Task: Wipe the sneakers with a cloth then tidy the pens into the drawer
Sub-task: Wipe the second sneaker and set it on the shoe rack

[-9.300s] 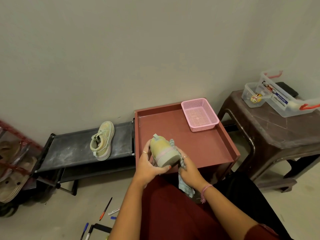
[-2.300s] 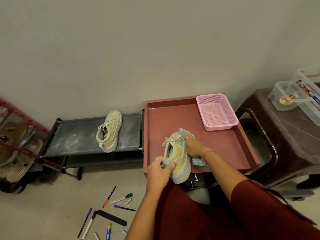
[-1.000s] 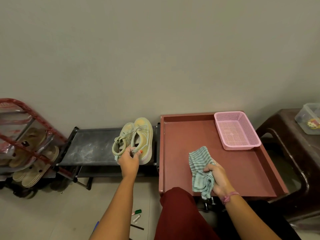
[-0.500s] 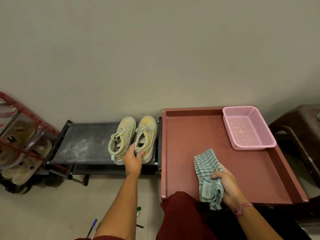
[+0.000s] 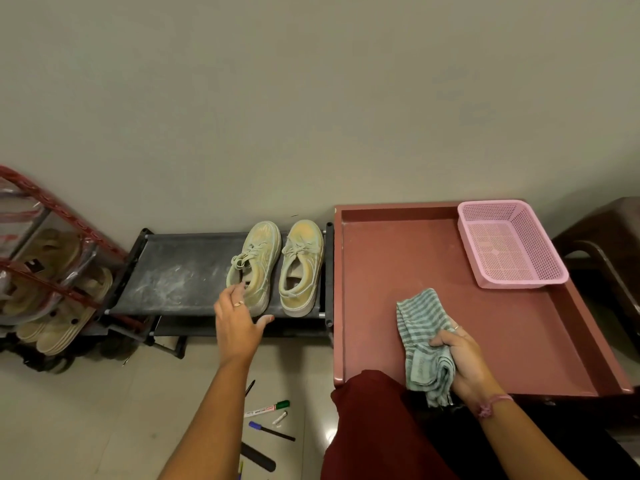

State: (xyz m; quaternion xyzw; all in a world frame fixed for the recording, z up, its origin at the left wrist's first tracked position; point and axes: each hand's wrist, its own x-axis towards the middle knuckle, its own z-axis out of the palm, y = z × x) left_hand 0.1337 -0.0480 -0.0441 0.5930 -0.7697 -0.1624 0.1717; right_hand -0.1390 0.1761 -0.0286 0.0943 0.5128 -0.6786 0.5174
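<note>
Green-striped cloth [image 5: 420, 327], pink basket [image 5: 512, 247]

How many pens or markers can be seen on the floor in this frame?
3 clearly: a green-capped marker, a blue-capped pen, and a dark pen beside the left forearm. A tip at the bottom edge may be another; more may be hidden.

Two pale green sneakers [image 5: 277, 268] stand side by side, toes toward the wall, at the right end of a low black shoe rack [image 5: 180, 275]. The left hand [image 5: 239, 323] hovers with fingers spread at the heel of the left sneaker. Right of the rack sits a reddish-brown tray [image 5: 381, 258], with a pink mesh basket [image 5: 510, 247] in its far right corner. The right hand [image 5: 464, 362] grips a striped green cloth [image 5: 420, 337] at the tray's near edge. On the floor in front of the rack lie pens [image 5: 268, 415], among them a green-capped marker [image 5: 266, 408] and a blue-capped pen [image 5: 272, 432]. Left of the rack, a red rack [image 5: 41, 202] holds sandals [image 5: 62, 327].
</note>
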